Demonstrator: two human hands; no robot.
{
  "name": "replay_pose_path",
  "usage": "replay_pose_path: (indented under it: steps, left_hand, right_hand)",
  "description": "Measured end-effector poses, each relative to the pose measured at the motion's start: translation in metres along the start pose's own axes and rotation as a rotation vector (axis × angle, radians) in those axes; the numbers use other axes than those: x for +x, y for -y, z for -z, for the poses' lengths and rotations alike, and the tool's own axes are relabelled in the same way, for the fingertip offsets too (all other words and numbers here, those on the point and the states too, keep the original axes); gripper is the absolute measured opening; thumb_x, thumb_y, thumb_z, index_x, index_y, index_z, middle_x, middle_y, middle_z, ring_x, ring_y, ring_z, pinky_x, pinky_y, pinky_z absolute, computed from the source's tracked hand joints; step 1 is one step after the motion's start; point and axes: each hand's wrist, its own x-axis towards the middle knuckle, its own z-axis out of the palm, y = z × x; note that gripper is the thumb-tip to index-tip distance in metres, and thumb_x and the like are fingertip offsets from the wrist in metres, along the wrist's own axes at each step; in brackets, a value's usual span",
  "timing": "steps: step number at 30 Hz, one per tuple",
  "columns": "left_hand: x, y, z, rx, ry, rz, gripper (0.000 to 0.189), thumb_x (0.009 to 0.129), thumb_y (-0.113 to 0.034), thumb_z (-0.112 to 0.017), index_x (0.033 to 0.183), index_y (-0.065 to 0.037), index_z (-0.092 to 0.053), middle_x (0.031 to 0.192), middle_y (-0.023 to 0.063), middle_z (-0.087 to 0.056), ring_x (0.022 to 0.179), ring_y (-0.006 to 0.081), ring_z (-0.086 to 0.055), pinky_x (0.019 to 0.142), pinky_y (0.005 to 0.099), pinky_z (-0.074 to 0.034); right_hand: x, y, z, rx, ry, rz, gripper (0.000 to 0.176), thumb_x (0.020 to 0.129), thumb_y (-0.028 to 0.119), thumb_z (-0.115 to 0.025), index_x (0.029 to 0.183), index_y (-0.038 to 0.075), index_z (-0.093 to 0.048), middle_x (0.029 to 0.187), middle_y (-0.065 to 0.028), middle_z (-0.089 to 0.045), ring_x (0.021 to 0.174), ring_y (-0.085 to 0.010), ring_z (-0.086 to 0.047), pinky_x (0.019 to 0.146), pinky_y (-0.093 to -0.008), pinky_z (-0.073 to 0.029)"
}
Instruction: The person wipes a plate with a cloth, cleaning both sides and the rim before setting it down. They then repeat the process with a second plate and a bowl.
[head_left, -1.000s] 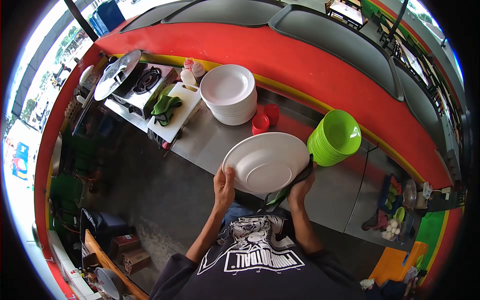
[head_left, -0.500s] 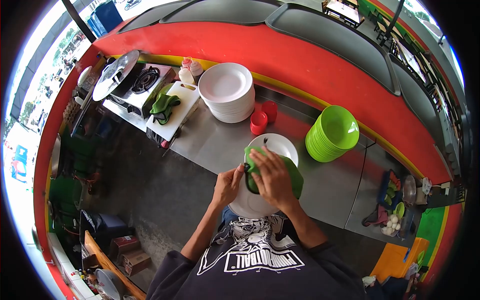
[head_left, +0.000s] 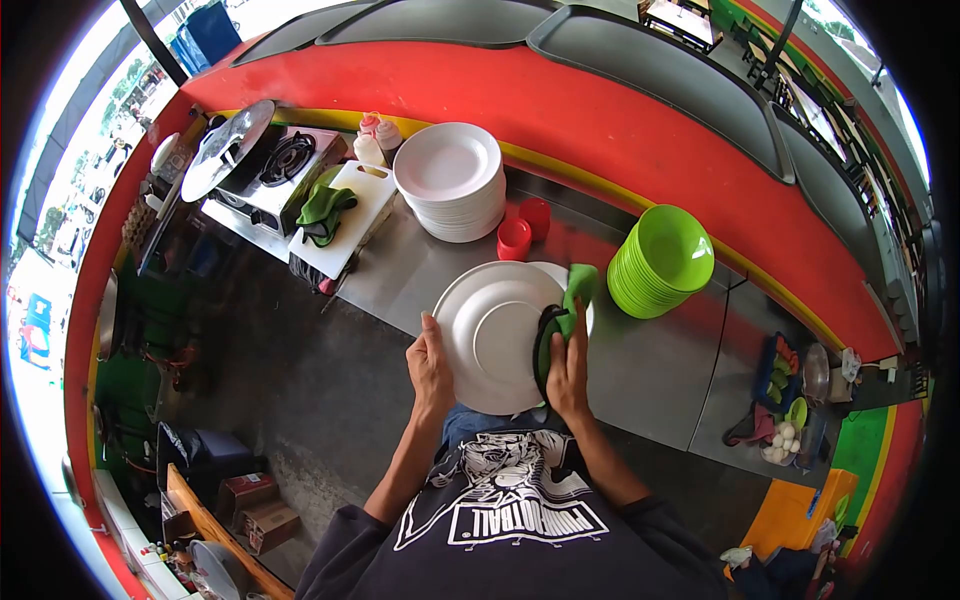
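A: Noticed any change from half a second before?

B: Yes. Had lain spread flat over the plate (head_left: 490,335) with the right hand (head_left: 570,365), green cloth (head_left: 578,288) under the palm. By this moment had slid to the plate's right rim and pinched the cloth against that edge.

A: And on the other side?

B: Clasped the left rim with the left hand (head_left: 432,365), thumb on top, much as before. Held the plate in the air at the centre of the frame, above the near edge of the counter (head_left: 415,275).

A: Same face up?

B: Seemed flipped, with the foot ring toward the camera. Looked like wiping carried on from the eating face to the back and the edge.

A: Beyond the hands?

B: Stood on the steel counter just past the plate: two red cups (head_left: 514,240). Then a stack of white plates (head_left: 448,165) up centre-left and a stack of green bowls (head_left: 668,255) at right. Farther left, a cutting board (head_left: 358,225) under another green rag (head_left: 325,210), then a gas stove (head_left: 285,165) and a metal lid (head_left: 228,150). Backed it all with a red wall (head_left: 600,110), grey trays (head_left: 650,70) along the top.
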Motion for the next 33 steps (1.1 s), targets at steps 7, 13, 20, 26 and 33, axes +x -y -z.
replay_pose_path:
  steps: [7,13,20,26,33]
  left_hand:
    - [-0.007,-0.008,-0.002,0.105,0.095,0.078,0.065,0.104,-0.054,-0.044,0.097,0.005,-0.070,0.075,0.0036,-0.067,0.064,0.0078,-0.056,0.058,0.0256,-0.047]
    - [-0.011,0.006,-0.006,0.283,0.198,0.039,0.061,0.106,-0.049,-0.044,0.094,0.005,-0.070,0.075,0.0000,-0.064,0.068,0.0056,-0.050,0.061,0.0259,-0.046]
    - [-0.023,-0.009,-0.005,0.285,0.179,0.005,0.061,0.106,-0.048,-0.044,0.093,0.006,-0.069,0.072,-0.0010,-0.062,0.067,0.0055,-0.049,0.059,0.0260,-0.044]
    - [-0.023,-0.007,0.001,0.156,-0.016,-0.085,0.064,0.105,-0.053,-0.043,0.088,0.003,-0.069,0.069,-0.0026,-0.060,0.063,0.0043,-0.050,0.055,0.0233,-0.041]
    - [-0.016,0.013,-0.001,-0.012,-0.085,-0.070,0.058,0.106,-0.049,-0.044,0.087,0.000,-0.068,0.071,-0.0035,-0.060,0.062,0.0030,-0.047,0.054,0.0226,-0.038]
  right_hand:
    - [0.025,0.011,0.015,-0.074,0.126,0.104,0.052,0.104,0.023,-0.046,0.149,-0.001,-0.037,0.156,-0.0214,-0.036,0.146,-0.0424,-0.029,0.120,-0.0469,-0.024]
    - [0.025,0.060,0.002,-0.392,0.456,0.532,0.055,0.095,0.026,-0.060,0.146,0.009,-0.048,0.153,-0.0094,-0.045,0.144,-0.0315,-0.038,0.117,-0.0490,-0.030]
    - [0.047,0.047,0.006,-0.327,0.295,0.408,0.048,0.099,0.025,-0.055,0.141,0.004,-0.052,0.146,-0.0155,-0.051,0.137,-0.0335,-0.045,0.115,-0.0456,-0.032]
    - [0.037,0.001,0.012,0.113,0.058,-0.135,0.039,0.104,0.028,-0.049,0.129,-0.002,-0.055,0.118,-0.0206,-0.064,0.111,-0.0359,-0.061,0.096,-0.0404,-0.045]
    - [-0.005,-0.003,-0.003,0.670,-0.302,-0.591,0.030,0.104,0.032,-0.053,0.109,0.003,-0.063,0.084,0.0025,-0.057,0.074,-0.0066,-0.052,0.065,-0.0254,-0.043]
